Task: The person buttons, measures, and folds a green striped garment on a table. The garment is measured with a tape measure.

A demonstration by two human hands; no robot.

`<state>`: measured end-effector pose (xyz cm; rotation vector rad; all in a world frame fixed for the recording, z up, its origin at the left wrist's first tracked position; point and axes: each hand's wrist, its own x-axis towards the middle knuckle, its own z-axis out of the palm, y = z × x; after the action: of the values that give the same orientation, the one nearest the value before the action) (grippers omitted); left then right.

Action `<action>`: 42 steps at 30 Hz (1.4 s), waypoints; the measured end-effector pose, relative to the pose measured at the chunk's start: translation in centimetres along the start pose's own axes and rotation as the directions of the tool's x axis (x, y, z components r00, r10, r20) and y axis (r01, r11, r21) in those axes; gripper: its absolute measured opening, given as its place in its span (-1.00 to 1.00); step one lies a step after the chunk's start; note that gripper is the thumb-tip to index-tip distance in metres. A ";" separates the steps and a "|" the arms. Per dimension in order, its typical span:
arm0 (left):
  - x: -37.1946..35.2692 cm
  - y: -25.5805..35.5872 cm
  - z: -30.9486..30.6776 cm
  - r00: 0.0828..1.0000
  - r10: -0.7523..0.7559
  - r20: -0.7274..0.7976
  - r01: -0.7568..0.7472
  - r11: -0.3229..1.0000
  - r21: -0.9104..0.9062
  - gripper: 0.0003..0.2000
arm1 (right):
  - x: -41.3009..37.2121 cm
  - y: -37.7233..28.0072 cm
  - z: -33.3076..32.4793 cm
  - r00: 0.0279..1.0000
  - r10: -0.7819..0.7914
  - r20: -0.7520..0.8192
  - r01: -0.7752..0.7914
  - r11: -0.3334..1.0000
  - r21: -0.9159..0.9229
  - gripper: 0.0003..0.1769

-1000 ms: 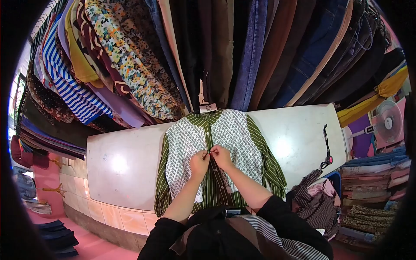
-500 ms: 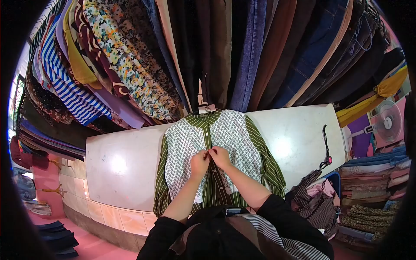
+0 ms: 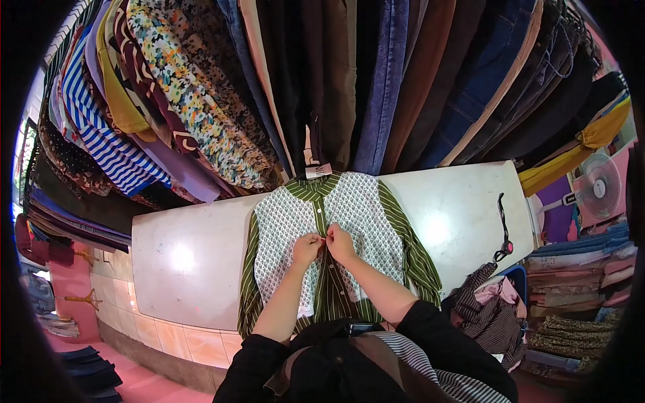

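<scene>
A long-sleeved shirt [image 3: 363,208] with a white patterned body and green striped sleeves lies face up on the white table [image 3: 188,269]. Buttons run down its green front strip. My left hand [image 3: 308,249] pinches the strip near mid-chest from one side. Opposite it, my right hand [image 3: 340,243] pinches the same strip, and the fingertips of both hands almost meet. Whatever button lies between them is hidden by my fingers. At the collar sits a hanger with a pale tag [image 3: 318,170].
Hanging trousers [image 3: 386,87] and blouses [image 3: 195,101] crowd the table's far edge. A black cord with a red-centred piece [image 3: 508,248] lies at the table's right. Beyond are a crumpled striped garment [image 3: 487,309], folded clothes stacks [image 3: 571,289] and a fan [image 3: 600,186].
My hands stay at the same spot on the front strip, with only a slight shift of the fingers. The view has moved very slightly; the shirt lies as before.
</scene>
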<state>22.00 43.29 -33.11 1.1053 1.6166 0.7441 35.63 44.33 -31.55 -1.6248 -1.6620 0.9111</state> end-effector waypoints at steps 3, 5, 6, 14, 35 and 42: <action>0.0 -0.4 -0.1 0.998 0.056 0.009 -0.056 0.998 0.036 -0.86 | -0.1 -0.2 -0.2 0.999 0.047 0.003 -0.047 0.997 0.060 -0.85; -0.9 0.2 -0.1 0.990 0.139 -0.036 -0.133 0.982 0.134 -0.81 | -0.3 -0.5 -0.4 0.997 0.071 0.018 -0.072 0.994 0.078 -0.86; -1.7 0.6 0.2 0.982 0.176 -0.068 -0.164 0.974 0.154 -0.78 | -0.4 -0.6 -0.6 0.996 0.083 0.025 -0.085 0.993 0.087 -0.86; -9.1 2.8 -1.0 0.987 0.108 0.121 -0.157 0.823 0.547 -0.67 | -6.8 -0.1 -2.5 0.992 -0.082 0.094 0.094 0.986 -0.135 -0.82; -10.1 -1.3 0.2 0.981 0.193 -0.015 -0.190 0.973 0.127 -0.75 | -8.7 0.8 -1.9 0.994 -0.019 0.105 0.015 0.999 0.042 -0.91; -9.3 -2.4 0.3 0.992 0.009 0.127 0.013 0.985 -0.174 -0.75 | -8.8 0.8 -1.7 0.994 0.036 0.100 -0.042 0.997 0.059 -0.89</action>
<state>22.27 33.80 -31.73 1.0044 1.4168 0.7822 37.82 35.64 -31.00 -1.5993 -1.6572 1.0670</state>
